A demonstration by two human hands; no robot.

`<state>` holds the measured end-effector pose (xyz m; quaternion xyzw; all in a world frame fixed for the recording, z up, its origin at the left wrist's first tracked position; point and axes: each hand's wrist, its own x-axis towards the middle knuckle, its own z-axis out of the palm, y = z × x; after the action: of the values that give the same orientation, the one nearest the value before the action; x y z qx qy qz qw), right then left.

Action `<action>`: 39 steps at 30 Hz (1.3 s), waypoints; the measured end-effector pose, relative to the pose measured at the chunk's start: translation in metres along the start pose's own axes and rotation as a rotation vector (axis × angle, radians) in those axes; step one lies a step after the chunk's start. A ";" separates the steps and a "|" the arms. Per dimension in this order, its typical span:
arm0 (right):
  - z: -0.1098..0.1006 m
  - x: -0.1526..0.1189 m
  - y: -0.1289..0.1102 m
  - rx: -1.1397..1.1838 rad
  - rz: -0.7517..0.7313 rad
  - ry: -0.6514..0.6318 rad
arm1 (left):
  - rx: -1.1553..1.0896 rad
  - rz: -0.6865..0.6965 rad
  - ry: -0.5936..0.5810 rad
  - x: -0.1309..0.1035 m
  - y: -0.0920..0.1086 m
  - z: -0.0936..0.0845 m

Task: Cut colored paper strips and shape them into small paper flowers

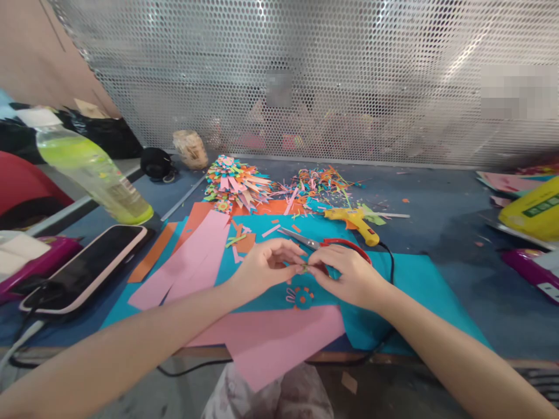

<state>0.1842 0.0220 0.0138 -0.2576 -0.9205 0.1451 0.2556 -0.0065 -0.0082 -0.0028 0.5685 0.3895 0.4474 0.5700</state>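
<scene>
Above the blue paper sheet (257, 294), my left hand (267, 263) and my right hand (349, 272) meet fingertip to fingertip. Both are closed in a pinch on one tiny greenish paper piece (304, 268), whose shape is mostly hidden by the fingers. Just below them lies a blue paper flower (304, 297) with orange bits and a pink looped strip at its left. Scissors (301, 237) with red handles lie open beyond my hands, partly covered by my right hand. A yellow glue gun (353, 220) rests on its side behind the scissors.
Pink paper strips (198, 244) and a pink sheet (283, 331) surround the work spot. A fringed paper bundle (238, 183) and a scrap heap (325, 183) lie at the back. To the left are a phone (87, 265) and a bottle (94, 169); a black cord (391, 262) runs right.
</scene>
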 end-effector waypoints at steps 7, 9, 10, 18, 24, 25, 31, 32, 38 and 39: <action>0.000 -0.001 0.001 0.001 0.009 0.005 | 0.024 0.026 -0.006 0.000 -0.002 0.001; 0.000 -0.001 0.001 -0.003 0.012 0.009 | 0.015 0.020 -0.010 -0.001 -0.001 0.001; 0.000 -0.001 0.001 -0.005 0.015 0.009 | 0.007 0.013 -0.016 -0.001 -0.001 0.001; 0.001 -0.001 0.000 0.010 0.013 0.015 | 0.012 0.019 -0.025 0.000 -0.005 0.001; 0.000 -0.001 0.001 -0.069 0.003 0.023 | 0.182 0.071 0.045 0.006 0.013 -0.006; -0.001 0.000 0.001 -0.097 -0.004 0.024 | 0.246 0.089 0.083 0.012 0.021 -0.009; -0.004 -0.001 0.004 -0.182 -0.027 0.006 | 0.938 0.412 0.041 0.100 0.050 -0.025; -0.005 -0.001 0.005 -0.188 -0.029 0.001 | 1.122 0.430 -0.009 0.120 0.047 -0.024; -0.011 -0.002 0.009 -0.211 -0.039 0.065 | 1.521 0.484 -0.145 0.231 0.018 -0.004; -0.012 -0.002 0.011 -0.219 -0.042 0.069 | 1.552 0.503 -0.165 0.246 0.014 -0.001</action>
<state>0.1966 0.0314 0.0182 -0.2697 -0.9266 0.0294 0.2606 0.0643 0.2256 0.0272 0.9027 0.4057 0.1217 -0.0762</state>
